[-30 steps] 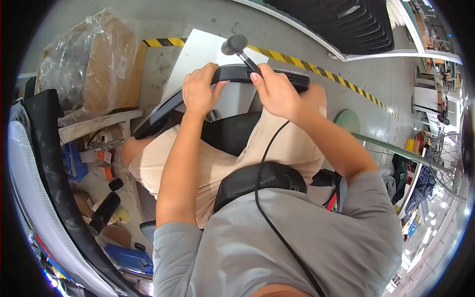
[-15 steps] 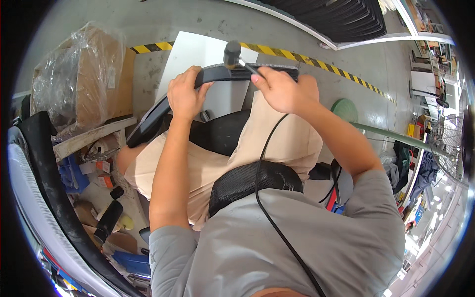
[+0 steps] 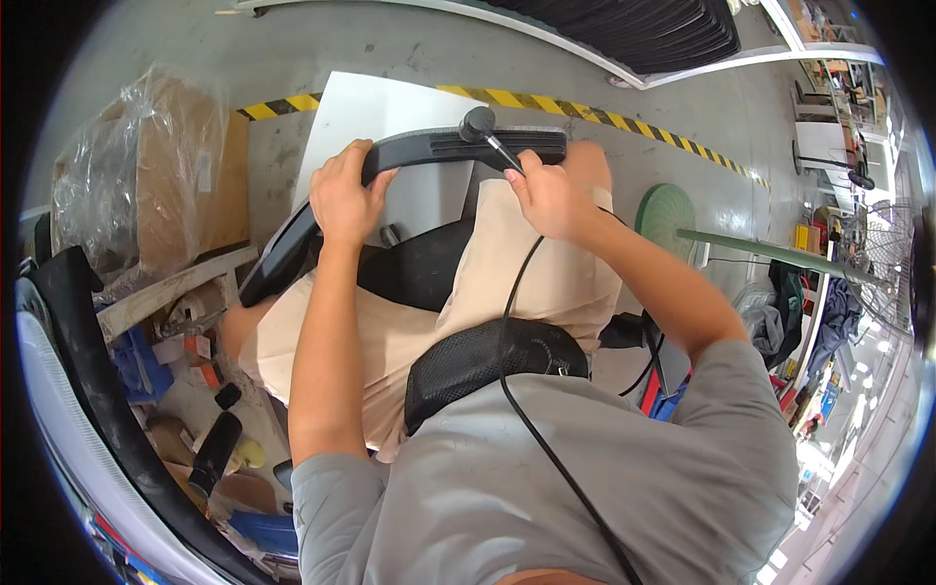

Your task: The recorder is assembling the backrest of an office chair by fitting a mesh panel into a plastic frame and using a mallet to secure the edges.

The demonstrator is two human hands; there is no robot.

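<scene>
A long curved black plastic part, shaped like a chair armrest, lies across my knees. My left hand grips it near its bend at the left. My right hand is closed around a black power tool with a round head, and a black cable runs from it down over my lap. The tool's head rests on top of the black part near its middle. A white board lies on the floor under the part.
A cardboard box wrapped in clear film stands at the left. A black chair shell and small parts lie at the lower left. Yellow-black floor tape runs ahead. A green round disc sits at the right.
Both hands and the black part have shifted slightly down and left in view. The tool head has moved from beyond the part's far edge onto its top.
</scene>
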